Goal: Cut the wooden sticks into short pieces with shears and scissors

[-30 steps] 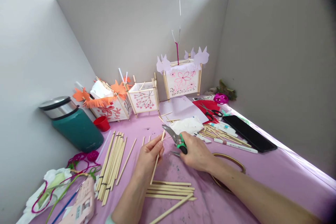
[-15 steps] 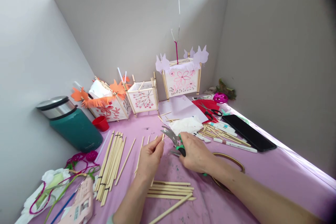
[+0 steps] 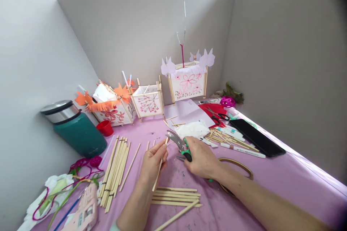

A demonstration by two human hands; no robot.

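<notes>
My left hand (image 3: pixel 153 160) is closed on a thin wooden stick (image 3: pixel 157 177), which slants up past the fingertips. My right hand (image 3: pixel 202 157) grips pruning shears (image 3: pixel 177 141) with green and black handles. Their parted blades meet the upper end of the stick; whether they touch it, I cannot tell. Just below my hands lies a small row of cut sticks (image 3: pixel 176 199), with one lying askew across it. To the left of my left hand rests a pile of longer sticks (image 3: pixel 115 169), some with dark bands.
Three paper-and-stick lanterns (image 3: pixel 148 104) stand along the back panel. At left are a teal bottle (image 3: pixel 80 133), a red cup (image 3: pixel 105 128) and a pink glue gun (image 3: pixel 85 209). Large gold-handled scissors (image 3: pixel 248 169) lie under my right forearm, and a black phone (image 3: pixel 257 137) lies beyond.
My left hand has shifted slightly and turned, so more of the stick shows below it. My right hand and the shears hold nearly the same place. The view has tilted a little.
</notes>
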